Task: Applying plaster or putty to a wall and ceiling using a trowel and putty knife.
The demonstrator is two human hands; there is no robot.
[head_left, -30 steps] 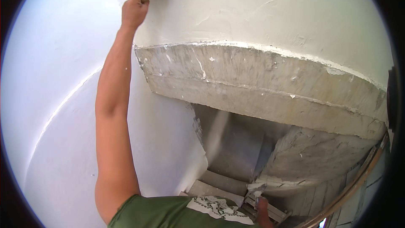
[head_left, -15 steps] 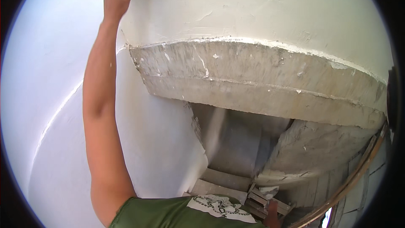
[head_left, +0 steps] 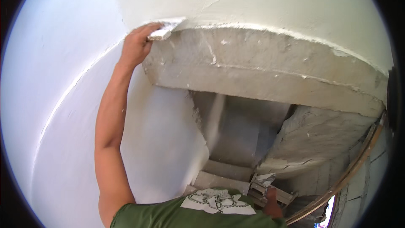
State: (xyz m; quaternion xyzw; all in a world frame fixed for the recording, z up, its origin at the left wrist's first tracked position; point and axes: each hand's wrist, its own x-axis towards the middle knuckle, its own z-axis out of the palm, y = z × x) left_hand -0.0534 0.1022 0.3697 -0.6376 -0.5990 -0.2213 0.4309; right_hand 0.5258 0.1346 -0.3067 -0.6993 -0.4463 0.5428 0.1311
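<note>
My left hand point(head_left: 137, 46) is raised at the upper left, its fingers closed around a plastering trowel point(head_left: 169, 27) smeared with white plaster. The trowel's flat blade lies along the plaster edge, where the smooth cream wall point(head_left: 253, 0) meets the rough grey concrete band point(head_left: 261, 59). Low in the picture, my right hand point(head_left: 271, 200) is closed on a smaller trowel point(head_left: 265, 180), whose plaster-covered blade points up. Its handle is hidden by the fingers.
A smooth white wall point(head_left: 63, 50) curves along the left. Below the concrete band, a recess holds grey steps point(head_left: 228, 170) and wooden slats point(head_left: 284, 195). A long curved wooden strip point(head_left: 341, 181) runs along the right, beside a block wall point(head_left: 352, 202).
My left hand has come down and to the right with the plastering trowel, from the upper wall to the edge of the concrete band. My right hand remains low with its trowel.
</note>
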